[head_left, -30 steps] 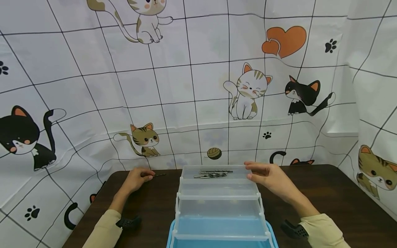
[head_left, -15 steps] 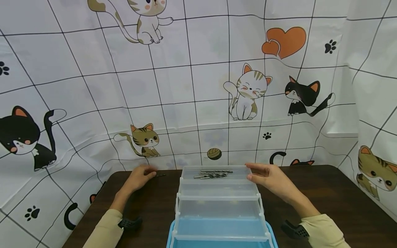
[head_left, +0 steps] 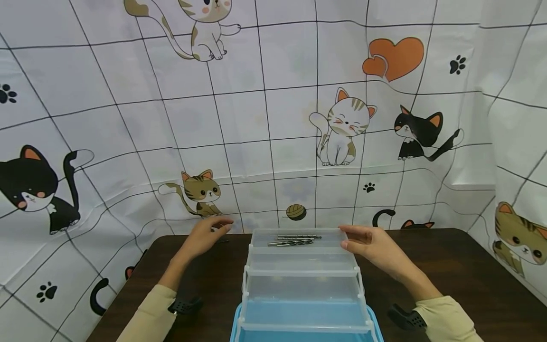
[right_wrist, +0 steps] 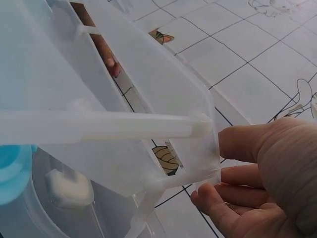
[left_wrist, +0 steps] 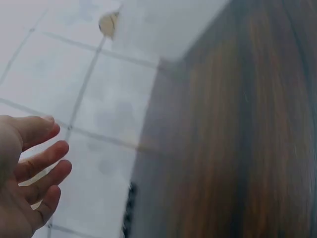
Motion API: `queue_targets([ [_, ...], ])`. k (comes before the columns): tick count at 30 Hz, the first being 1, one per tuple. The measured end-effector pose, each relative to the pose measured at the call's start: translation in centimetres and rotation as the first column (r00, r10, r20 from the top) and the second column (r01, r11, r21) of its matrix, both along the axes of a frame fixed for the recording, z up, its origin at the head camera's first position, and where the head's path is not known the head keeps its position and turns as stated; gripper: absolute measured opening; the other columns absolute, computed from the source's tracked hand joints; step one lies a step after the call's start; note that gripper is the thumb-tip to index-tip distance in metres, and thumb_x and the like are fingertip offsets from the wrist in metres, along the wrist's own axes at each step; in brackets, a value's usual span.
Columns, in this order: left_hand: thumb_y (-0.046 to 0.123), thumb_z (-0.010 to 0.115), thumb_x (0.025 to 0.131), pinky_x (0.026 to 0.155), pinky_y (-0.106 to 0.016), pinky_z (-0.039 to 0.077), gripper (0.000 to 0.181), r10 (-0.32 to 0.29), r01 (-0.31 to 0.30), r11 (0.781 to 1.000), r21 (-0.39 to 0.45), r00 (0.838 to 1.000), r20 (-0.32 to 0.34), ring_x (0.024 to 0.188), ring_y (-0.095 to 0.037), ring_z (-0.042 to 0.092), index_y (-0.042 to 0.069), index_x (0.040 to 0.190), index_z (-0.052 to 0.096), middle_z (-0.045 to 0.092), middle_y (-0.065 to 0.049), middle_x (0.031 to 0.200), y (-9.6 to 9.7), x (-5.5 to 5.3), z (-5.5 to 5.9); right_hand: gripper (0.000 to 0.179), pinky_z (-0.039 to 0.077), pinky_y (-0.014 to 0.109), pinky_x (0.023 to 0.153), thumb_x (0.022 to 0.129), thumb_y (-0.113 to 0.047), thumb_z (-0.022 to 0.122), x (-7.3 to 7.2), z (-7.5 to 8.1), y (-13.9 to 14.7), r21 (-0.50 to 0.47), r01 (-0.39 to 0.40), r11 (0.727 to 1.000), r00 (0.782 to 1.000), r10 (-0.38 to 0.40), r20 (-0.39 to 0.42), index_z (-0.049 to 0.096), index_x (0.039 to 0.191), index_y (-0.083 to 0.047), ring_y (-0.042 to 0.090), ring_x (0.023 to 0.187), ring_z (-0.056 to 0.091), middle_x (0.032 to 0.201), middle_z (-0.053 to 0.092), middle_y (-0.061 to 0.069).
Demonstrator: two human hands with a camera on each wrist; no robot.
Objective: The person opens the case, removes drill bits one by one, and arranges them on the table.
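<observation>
My left hand hovers over the far left of the table, fingers loosely bent and apart. In the left wrist view that hand shows nothing in its grasp. A thin dark drill bit lies on the table just beyond its fingertips. My right hand holds the right end of the top clear tray. In the right wrist view the thumb rests at the tray's end wall, with other fingers lower, partly behind the corner. Several silver drill bits lie in the top tray.
Clear tiered trays step down toward me from the top one, above a light blue box. The dark wooden table surrounds it. A white cat-print cloth hangs behind the table and along its sides.
My left hand, which pinched the thin drill bit, has let go of it and risen up and to the right. The right hand and trays stay in place.
</observation>
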State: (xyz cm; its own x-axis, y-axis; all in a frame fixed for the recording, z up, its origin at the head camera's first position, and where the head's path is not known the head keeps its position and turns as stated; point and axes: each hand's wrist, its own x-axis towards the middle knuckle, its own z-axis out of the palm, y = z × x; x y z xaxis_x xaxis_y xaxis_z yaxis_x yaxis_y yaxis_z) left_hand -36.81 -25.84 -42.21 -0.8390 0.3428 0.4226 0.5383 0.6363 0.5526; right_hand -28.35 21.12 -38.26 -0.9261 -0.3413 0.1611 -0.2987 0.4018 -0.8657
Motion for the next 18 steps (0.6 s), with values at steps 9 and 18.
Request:
queue_targets([
  [9, 0.033, 0.055, 0.094, 0.085, -0.040, 0.044, 0.025, -0.049, 0.048, 0.994, 0.099, 0.999, 0.015, 0.102, -0.006, 0.052, 0.025, 0.116, 0.064, 0.058, 0.013, 0.112, 4.4, 2.5, 3.3, 0.051, 0.045, 0.040, 0.086, 0.088, -0.032, 0.064, 0.8, 1.1, -0.5, -0.013, -0.014, 1.000, 1.000, 0.015, 0.011, 0.051, 0.133, -0.012, 0.023, 0.112, 0.052, 0.131, 0.050, 0.008],
  [18, 0.032, 0.060, 0.091, 0.077, -0.037, 0.046, 0.016, -0.146, 0.155, 0.985, 0.078, 0.984, -0.105, 0.096, -0.003, 0.054, 0.032, 0.107, 0.064, 0.060, 0.014, 0.104, 8.4, 5.3, 5.1, 0.053, 0.045, 0.036, 0.086, 0.085, -0.036, 0.066, -0.2, -0.1, -0.2, -0.009, -0.003, 1.000, 1.000, 0.003, -0.011, 0.052, 0.131, -0.014, 0.020, 0.113, 0.052, 0.130, 0.052, 0.005],
])
